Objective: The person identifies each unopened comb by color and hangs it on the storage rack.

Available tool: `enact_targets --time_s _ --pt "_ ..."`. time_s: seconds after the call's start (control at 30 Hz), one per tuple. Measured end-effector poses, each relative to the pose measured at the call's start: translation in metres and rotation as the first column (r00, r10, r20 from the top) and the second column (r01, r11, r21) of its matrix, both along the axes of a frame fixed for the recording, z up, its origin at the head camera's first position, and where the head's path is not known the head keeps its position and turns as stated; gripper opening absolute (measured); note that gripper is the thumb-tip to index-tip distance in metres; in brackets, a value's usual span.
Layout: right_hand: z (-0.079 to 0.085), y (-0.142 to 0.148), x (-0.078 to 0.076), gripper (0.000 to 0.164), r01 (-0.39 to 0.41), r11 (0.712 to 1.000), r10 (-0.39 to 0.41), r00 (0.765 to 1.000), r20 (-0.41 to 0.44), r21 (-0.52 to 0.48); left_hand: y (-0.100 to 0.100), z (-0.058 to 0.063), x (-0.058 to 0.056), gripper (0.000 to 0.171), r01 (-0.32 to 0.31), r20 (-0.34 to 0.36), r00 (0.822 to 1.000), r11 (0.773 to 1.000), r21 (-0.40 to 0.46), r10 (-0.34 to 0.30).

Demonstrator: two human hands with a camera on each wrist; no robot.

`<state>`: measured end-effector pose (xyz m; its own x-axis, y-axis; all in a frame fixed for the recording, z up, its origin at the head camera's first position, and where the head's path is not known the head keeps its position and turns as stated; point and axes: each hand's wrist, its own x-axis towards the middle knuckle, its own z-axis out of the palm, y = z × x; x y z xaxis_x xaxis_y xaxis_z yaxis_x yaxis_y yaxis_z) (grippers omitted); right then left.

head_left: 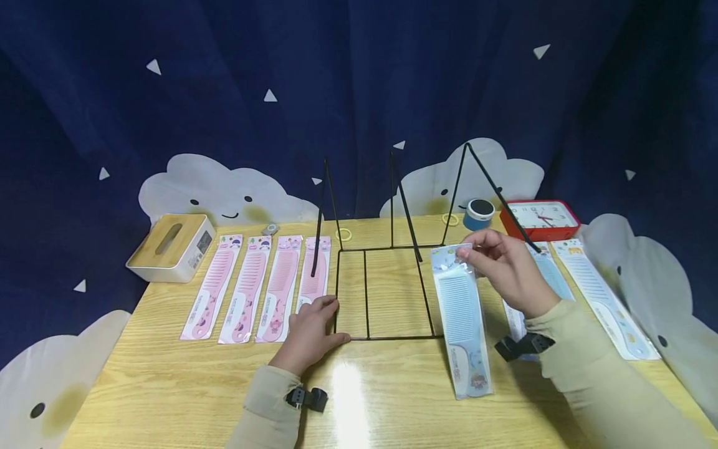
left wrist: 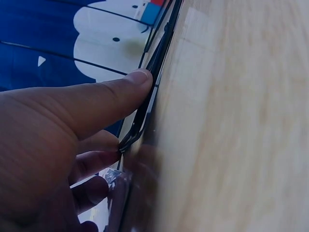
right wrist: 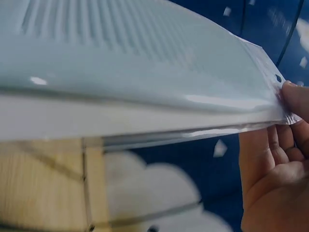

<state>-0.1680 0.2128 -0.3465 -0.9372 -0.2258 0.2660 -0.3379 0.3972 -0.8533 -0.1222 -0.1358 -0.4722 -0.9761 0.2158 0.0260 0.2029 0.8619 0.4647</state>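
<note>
A black wire rack (head_left: 366, 293) with three long slanting prongs stands mid-table. At its near left corner, my left hand (head_left: 308, 340) holds the base, the thumb on the front wire and fingers by the side wire. The left wrist view shows this thumb (left wrist: 116, 94) against the black wire. My right hand (head_left: 507, 271) pinches the top of a packaged blue comb (head_left: 461, 312) between thumb and fingers. That comb hangs upright before the rack's right side; its clear wrapper and hole show in the right wrist view, where the comb (right wrist: 120, 72) looms close.
Several packaged pink combs (head_left: 278, 287) lie in a row left of the rack. Two packaged blue combs, one (head_left: 606, 299) farthest right, lie beyond my right arm. Along the back are a tissue box (head_left: 171, 246), a blue jar-shaped object (head_left: 479, 215) and a red clock (head_left: 541, 219).
</note>
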Motion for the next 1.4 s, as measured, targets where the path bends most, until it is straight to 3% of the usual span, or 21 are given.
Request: enact_targets --time_s 0.17,0.3,0.5,0.63,0.87,1.13,1.4 --pt "0.018 -0.023 0.028 0.003 -0.162 0.979 0.144 0.980 -0.136 -0.124 -0.001 0.000 0.000 0.075 -0.001 -0.002 1.000 1.000 0.006 0.001" --pt "0.027 -0.038 0.044 0.004 -0.293 0.928 0.233 0.938 -0.258 -0.228 -0.001 0.000 0.001 0.075 -0.007 0.003 1.000 1.000 0.014 0.007" --pt "0.043 -0.055 0.057 0.004 -0.405 0.860 0.280 0.883 -0.376 -0.311 -0.002 -0.001 0.000 0.075 -0.011 0.006 1.000 1.000 0.015 0.010" --pt "0.049 -0.061 0.058 0.005 -0.393 0.868 0.265 0.884 -0.386 -0.303 -0.003 -0.002 0.000 0.075 -0.013 0.006 1.000 1.000 0.013 0.013" --pt "0.050 -0.062 0.056 0.004 -0.275 0.932 0.186 0.921 -0.341 -0.235 -0.002 -0.003 0.000 0.075 -0.009 0.016 1.000 1.000 0.007 0.009" --pt "0.044 -0.067 0.045 0.006 -0.231 0.931 0.140 0.941 -0.308 -0.282 0.000 -0.001 0.000 0.076 -0.012 0.023 1.000 1.000 0.016 0.012" --pt "0.041 -0.070 0.027 0.009 -0.128 0.962 0.063 0.964 -0.260 -0.243 0.001 -0.001 0.001 0.076 -0.007 0.030 1.000 1.000 0.009 0.007"
